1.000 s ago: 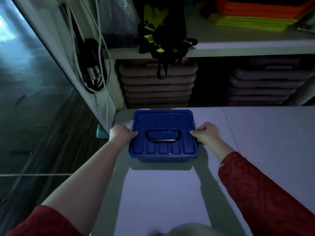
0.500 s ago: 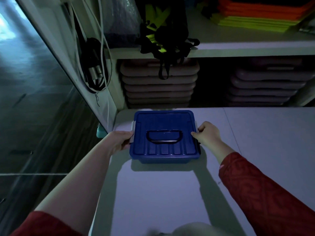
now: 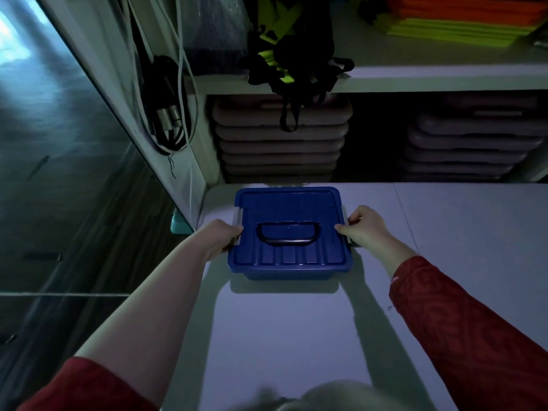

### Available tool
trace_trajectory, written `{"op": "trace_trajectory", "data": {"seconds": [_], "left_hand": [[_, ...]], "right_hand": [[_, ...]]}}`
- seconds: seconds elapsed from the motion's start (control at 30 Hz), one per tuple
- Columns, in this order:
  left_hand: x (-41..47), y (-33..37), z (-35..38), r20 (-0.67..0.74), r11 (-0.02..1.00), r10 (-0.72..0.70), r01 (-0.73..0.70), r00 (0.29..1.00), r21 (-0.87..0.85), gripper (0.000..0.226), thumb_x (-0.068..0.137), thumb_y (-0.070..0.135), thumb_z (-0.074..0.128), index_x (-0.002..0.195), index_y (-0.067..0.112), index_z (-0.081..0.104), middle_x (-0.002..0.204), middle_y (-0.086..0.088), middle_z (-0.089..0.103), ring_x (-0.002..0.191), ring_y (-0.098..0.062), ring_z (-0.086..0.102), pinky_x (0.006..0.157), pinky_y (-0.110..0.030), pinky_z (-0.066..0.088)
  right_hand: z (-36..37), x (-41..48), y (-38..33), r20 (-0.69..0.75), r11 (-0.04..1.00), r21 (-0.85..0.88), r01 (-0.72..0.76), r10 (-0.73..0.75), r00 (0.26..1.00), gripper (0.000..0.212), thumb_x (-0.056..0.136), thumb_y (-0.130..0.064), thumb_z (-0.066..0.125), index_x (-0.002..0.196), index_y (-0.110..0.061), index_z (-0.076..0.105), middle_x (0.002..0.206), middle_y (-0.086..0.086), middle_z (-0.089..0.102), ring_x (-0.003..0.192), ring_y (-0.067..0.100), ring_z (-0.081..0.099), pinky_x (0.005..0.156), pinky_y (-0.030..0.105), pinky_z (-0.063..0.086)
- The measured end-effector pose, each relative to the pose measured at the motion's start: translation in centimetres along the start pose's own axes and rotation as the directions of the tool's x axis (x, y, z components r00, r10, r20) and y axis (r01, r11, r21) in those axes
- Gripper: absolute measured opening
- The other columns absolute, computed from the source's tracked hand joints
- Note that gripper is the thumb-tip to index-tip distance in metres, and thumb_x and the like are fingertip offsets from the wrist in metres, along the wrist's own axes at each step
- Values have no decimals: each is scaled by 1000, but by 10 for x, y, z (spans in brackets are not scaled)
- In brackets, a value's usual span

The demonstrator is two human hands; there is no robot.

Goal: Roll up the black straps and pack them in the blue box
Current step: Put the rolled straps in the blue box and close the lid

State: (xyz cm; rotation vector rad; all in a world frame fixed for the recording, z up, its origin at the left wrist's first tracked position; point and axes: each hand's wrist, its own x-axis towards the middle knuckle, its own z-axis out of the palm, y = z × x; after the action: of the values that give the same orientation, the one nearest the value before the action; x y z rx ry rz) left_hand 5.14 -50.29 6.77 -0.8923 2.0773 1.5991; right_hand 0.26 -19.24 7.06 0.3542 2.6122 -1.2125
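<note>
L hand (image 3: 221,237) grips 9 o'clock side of blue box (image 3: 289,232), fingers at grey latch (image 3: 237,228); R hand (image 3: 363,228) clamps 3 o'clock side at other latch. Lid shut, handle (image 3: 287,234) flat. Box sits at far L corner of white table (image 3: 296,336), near table's 9 o'clock edge. Bare tabletop open at 3 and 6 o'clock. Black straps (image 3: 292,54) hang off shelf (image 3: 415,75) edge at 12 o'clock.

Your sleeves: dark red, with a faint woven swirl pattern.
Your left sleeve (image 3: 89,387): pushed up, forearm bare.
Your right sleeve (image 3: 462,321): reaches nearer the wrist.
Your left hand (image 3: 221,237): bare, no glove.
Your right hand (image 3: 366,228): bare, no glove.
</note>
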Motion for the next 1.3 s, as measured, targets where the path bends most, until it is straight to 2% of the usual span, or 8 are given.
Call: {"op": "trace_trajectory", "data": {"seconds": [0.2, 0.37, 0.47, 0.7, 0.9, 1.03, 1.13, 1.3], "left_hand": [[5, -7, 2, -119, 1000, 12, -14, 993, -18, 26, 84, 28, 70, 86, 2, 65, 83, -12, 67, 73, -25, 63, 67, -33, 54], [6, -6, 0, -144, 1000, -7, 7, 990, 0, 31, 81, 30, 73, 87, 1, 65, 93, -17, 70, 86, -32, 69, 84, -45, 58], [4, -5, -2, -136, 1000, -19, 22, 991, 18, 34, 80, 31, 74, 91, -1, 66, 93, -17, 71, 88, -33, 69, 84, -47, 58], [6, -6, -4, -133, 1000, -8, 12, 991, 28, 36, 83, 31, 70, 97, -1, 65, 98, -18, 70, 91, -34, 69, 85, -46, 58], [5, -5, -1, -109, 1000, 11, -10, 994, 8, 29, 83, 29, 71, 92, 2, 66, 98, -17, 71, 90, -32, 69, 84, -44, 58], [8, -1, -5, -111, 1000, 24, -25, 993, -10, 28, 82, 29, 71, 90, 3, 66, 99, -17, 72, 89, -32, 70, 86, -47, 57], [11, 8, -9, -199, 991, 109, -91, 974, 97, 25, 84, 33, 69, 76, 9, 66, 87, -13, 69, 85, -32, 68, 89, -46, 55], [23, 25, -16, -250, 981, 169, -139, 953, 133, 37, 86, 28, 66, 106, -3, 67, 87, -10, 62, 79, -23, 56, 65, -25, 48]], "right_hand": [[0, 2, 0, 64, 989, 126, -82, 74, 995, 31, 74, -20, 81, 80, -11, 51, 85, 13, 61, 76, 29, 63, 73, 46, 59], [-11, 3, 12, 381, 676, 587, -446, 255, 889, 30, 96, -37, 52, 101, -10, 64, 84, 9, 69, 71, 23, 63, 65, 35, 57], [-9, 1, 18, 422, 635, 590, -498, 283, 861, 20, 94, -30, 59, 93, -11, 64, 79, 5, 64, 66, 17, 59, 50, 27, 56], [-1, 1, 18, 539, 504, 661, -556, 197, 819, 24, 91, -30, 62, 97, -7, 65, 81, 8, 66, 60, 18, 61, 53, 29, 58], [12, 15, 6, 369, 797, 483, -363, 191, 910, 61, 87, -27, 69, 133, 5, 47, 113, 13, 61, 98, 25, 60, 90, 39, 51], [17, 27, 3, 330, 796, 509, -328, 171, 928, 78, 81, -31, 75, 142, 2, 37, 134, 15, 53, 115, 27, 55, 93, 38, 50], [22, 35, -7, 305, 826, 477, -301, 166, 938, 77, 77, -35, 79, 135, 3, 46, 132, 15, 56, 115, 29, 57, 98, 43, 49], [36, 47, -32, 192, 851, 474, -225, 150, 970, 32, 79, -31, 77, 86, -5, 60, 99, 12, 63, 91, 25, 61, 90, 44, 54]]}}
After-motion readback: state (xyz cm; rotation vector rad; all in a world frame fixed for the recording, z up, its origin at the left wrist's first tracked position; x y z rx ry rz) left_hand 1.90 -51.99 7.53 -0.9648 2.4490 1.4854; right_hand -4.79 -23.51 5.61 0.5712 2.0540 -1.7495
